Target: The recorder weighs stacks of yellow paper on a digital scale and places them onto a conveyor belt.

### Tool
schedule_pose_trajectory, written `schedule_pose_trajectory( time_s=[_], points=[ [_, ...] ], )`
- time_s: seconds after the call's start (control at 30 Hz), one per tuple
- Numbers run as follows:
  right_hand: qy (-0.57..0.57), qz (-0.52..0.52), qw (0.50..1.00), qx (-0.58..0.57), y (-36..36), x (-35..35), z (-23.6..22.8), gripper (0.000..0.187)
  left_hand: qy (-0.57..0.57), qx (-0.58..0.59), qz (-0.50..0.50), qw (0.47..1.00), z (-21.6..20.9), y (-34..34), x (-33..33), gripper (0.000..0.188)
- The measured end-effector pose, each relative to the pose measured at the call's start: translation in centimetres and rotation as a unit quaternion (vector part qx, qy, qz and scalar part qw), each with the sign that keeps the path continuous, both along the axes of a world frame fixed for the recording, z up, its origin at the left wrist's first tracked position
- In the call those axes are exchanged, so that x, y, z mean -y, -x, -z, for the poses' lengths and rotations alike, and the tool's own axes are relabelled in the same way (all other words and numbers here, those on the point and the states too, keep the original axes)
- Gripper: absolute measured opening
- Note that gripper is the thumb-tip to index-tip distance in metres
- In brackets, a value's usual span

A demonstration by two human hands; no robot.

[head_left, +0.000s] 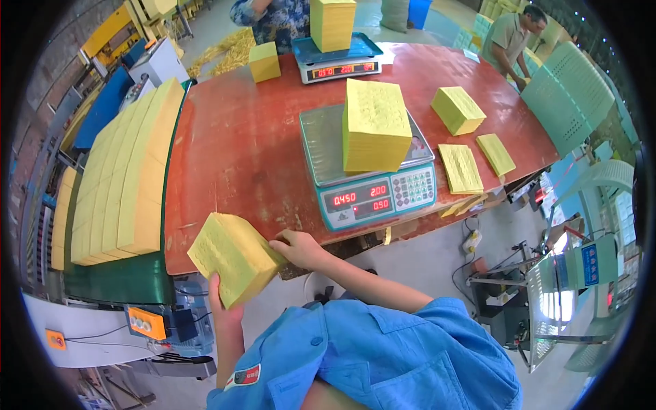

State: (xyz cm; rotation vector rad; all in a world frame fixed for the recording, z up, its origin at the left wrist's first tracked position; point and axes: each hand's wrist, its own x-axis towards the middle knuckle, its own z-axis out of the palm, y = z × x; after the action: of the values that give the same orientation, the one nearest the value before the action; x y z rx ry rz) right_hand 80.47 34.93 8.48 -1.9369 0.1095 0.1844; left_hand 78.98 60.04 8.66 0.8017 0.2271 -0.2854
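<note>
A thick block of yellow paper sheets (232,258) is tilted at the near left edge of the table, held between my two hands. My left hand (227,313) grips its near lower side, thumb up along the face. On its right side, my right hand (301,250) has its fingers closed against the sheets; the fingertips are partly hidden. Beyond my right hand stands a teal digital scale (320,147) with a lit red display. Another yellow paper stack (376,126) sits upright on its metal pan.
The red table (232,137) also bears a small paper stack (459,109), thin bundles (460,169) and a second scale (342,68) with a stack. Long rows of yellow stacks (130,171) line a green conveyor (116,283) at left. Green chairs (570,96) and two people are nearby.
</note>
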Motion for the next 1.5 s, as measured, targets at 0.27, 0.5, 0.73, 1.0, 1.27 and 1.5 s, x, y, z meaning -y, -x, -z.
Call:
schedule_pose_trajectory(
  time_s=[0.27,0.5,0.73,1.0,1.27,1.5],
  points=[
    [-0.302,0.053,0.952,0.009,4.5,9.7,-13.2,0.067,0.047,0.100,0.162,0.981,-14.4,-3.5,8.7,0.049],
    [-0.277,0.133,0.941,0.145,-1.6,25.8,-20.3,0.048,-0.094,0.272,0.299,0.910,-24.4,-14.4,26.6,0.049],
    [-0.283,0.182,0.939,0.076,-3.7,32.0,-18.0,0.033,-0.196,0.189,0.384,0.882,-24.2,-16.6,34.5,0.067],
    [-0.296,0.181,0.934,0.087,-3.6,32.1,-17.8,0.034,-0.192,0.187,0.372,0.889,-23.9,-17.0,34.7,0.063],
    [-0.318,0.098,0.926,0.177,1.9,26.1,-21.6,0.034,0.116,0.184,0.343,0.914,-20.7,-13.4,26.4,0.052],
    [-0.519,0.081,0.845,-0.099,4.4,16.3,-12.5,0.037,-0.001,0.112,0.205,0.972,-14.8,-8.3,15.7,0.055]
  ],
)
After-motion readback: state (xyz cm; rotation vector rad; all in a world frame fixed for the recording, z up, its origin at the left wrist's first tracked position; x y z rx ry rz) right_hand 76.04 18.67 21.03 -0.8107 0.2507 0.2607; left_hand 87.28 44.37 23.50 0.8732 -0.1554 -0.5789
